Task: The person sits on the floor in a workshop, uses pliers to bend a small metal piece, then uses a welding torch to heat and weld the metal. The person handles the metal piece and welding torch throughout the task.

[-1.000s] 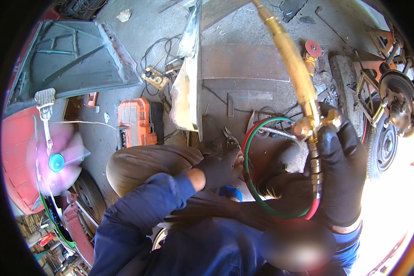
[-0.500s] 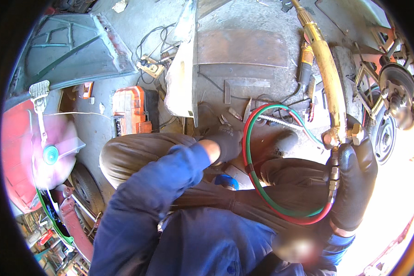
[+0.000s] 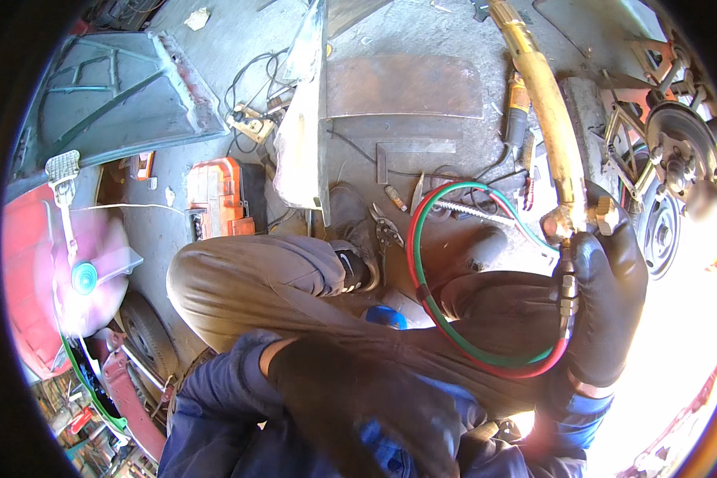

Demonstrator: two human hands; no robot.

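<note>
Along the right side, my right hand [image 3: 609, 303], in a black glove, is closed round the lower end of a brass gas torch [image 3: 562, 135]. The torch stands tilted, its brass valve knob [image 3: 605, 215] beside my fingers. Red and green twin hoses [image 3: 422, 299] leave its base and loop over my thigh. My left hand [image 3: 358, 390], also gloved in black, is drawn in across my lap against the blue jacket. Its fingers are blurred and partly lost against dark cloth, so what they hold, if anything, cannot be made out.
Beyond my legs lie snips [image 3: 386, 229], a metal square [image 3: 382, 159], a rusty steel sheet [image 3: 406, 88] and an angle grinder [image 3: 518, 111]. An upright pale panel [image 3: 303, 151] and an orange toolbox [image 3: 215, 195] stand left. A spinning fan [image 3: 88, 275] is at far left, a brake disc [image 3: 677, 139] at right.
My left hand has moved back from the floor beside the snips to my lap, uncovering the snips and my shoe. The right hand keeps its hold on the torch; the view has shifted slightly.
</note>
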